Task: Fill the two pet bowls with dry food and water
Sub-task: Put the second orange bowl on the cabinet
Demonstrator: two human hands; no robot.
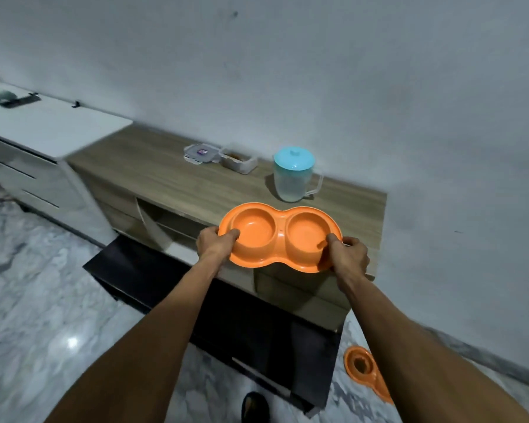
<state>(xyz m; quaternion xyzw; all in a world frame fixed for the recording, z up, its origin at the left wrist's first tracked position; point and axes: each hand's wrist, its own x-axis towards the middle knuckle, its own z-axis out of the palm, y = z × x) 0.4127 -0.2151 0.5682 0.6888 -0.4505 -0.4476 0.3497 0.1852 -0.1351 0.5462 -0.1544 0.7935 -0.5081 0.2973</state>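
Both hands, left (pixel 216 243) and right (pixel 348 254), grip an empty orange double pet bowl (pixel 280 236) above the bench (pixel 165 178); lidded jug (pixel 293 175) behind.

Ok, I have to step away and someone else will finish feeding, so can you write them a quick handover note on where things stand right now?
Left hand grips the left end of the orange double bowl, right hand the right end, thumbs over the rim. The bowl is at the front edge of the wooden cabinet; whether it rests there is unclear.
Both wells look empty.
The food container is open at the back, its lid beside it. The pitcher, teal lid on, stands behind the bowl.
Another orange bowl lies on the floor.
Left: add food and water.
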